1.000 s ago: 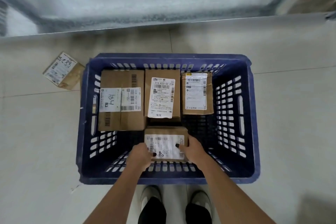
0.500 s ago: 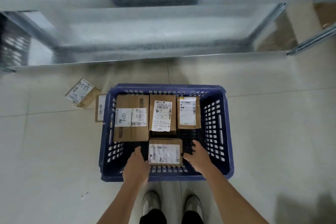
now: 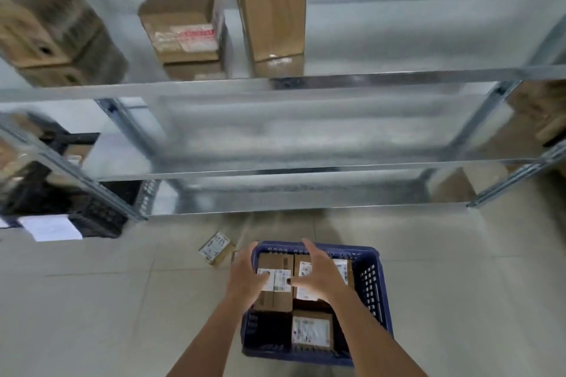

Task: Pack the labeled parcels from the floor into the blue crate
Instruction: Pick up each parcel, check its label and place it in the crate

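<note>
Looking down from the head camera, we see our 2 bare hands raised over the blue slotted plastic crate [image 3: 372,285], which sits on the pale tiled floor [image 3: 107,300] in front of a galvanised metal shelving rack [image 3: 275,82]. Our left hand [image 3: 245,277] hangs above the crate's left rim with its fingers loosely spread and holding nothing; our right hand [image 3: 318,277] hangs above the crate's middle, palm turned inward, fingers also apart and empty. Inside the crate lie brown cardboard parcels with white printed labels: a wide parcel [image 3: 275,281] at the far left, partly covered by our left hand, a second labelled parcel [image 3: 303,269] next to it that our right hand mostly hides, and a smaller labelled parcel [image 3: 311,330] in the near half of the crate. Motion blur keeps us from telling whether another parcel lies behind the right hand. On the floor just beyond the crate's far left corner rests 1 small brown parcel with a handwritten white label [image 3: 216,248], tilted and apart from the crate. Upon the rack's upper shelf stand 2 plain cardboard boxes, a squat one [image 3: 183,21] and a tall one [image 3: 271,9], close together but not touching.
</note>
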Demonstrator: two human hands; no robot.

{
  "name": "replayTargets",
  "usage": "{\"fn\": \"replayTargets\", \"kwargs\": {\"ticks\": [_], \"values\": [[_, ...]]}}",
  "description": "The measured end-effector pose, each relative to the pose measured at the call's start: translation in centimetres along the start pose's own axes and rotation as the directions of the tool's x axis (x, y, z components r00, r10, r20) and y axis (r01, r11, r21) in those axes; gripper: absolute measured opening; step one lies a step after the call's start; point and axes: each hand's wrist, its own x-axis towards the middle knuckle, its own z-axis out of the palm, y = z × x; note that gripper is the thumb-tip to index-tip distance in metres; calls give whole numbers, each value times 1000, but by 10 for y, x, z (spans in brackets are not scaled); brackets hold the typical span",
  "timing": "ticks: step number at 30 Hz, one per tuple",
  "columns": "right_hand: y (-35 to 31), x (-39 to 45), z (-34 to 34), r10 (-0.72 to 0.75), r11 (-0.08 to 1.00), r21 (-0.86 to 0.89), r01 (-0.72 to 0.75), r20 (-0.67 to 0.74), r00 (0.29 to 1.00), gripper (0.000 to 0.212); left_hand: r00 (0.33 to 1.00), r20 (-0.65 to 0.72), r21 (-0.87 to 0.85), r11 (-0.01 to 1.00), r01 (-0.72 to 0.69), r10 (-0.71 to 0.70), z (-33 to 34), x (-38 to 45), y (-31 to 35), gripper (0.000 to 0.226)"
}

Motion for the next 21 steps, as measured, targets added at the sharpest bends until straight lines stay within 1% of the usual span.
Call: {"fn": "replayTargets", "kwargs": {"ticks": [2, 4, 6, 9, 12, 17, 21], "values": [[-31, -18, -11, -33, 999, -10, 33, -18, 999, 97, 1000, -29, -15, 1000, -8, 7, -32, -12, 12, 67], [-57, -34, -16, -76, 997, -10, 76, -14, 997, 98, 998, -53, -79, 997, 9, -13, -55, -24, 20, 65], [-76, -48, -15, -113, 993, -14, 113, 2, 994, 98, 997, -78, -152, 988, 7, -19, -72, -36, 24, 65], [-98, -64, -9, -143, 990, -16, 143, 20, 990, 96, 994, -111, -174, 985, -9, -10, -91, -54, 16, 67], [-114, -81, 6, -120, 992, -21, 121, 18, 993, 97, 993, -115, -183, 983, 11, -32, -115, -73, -1, 69], [-149, -102, 47, -59, 997, -39, 61, 70, 996, 102, 994, -85, -150, 987, 60, -74, -159, -94, -38, 64], [-186, -102, 89, -47, 998, -27, 48, 41, 998, 104, 997, -35, -143, 988, 59, -65, -194, -95, -73, 66]]}}
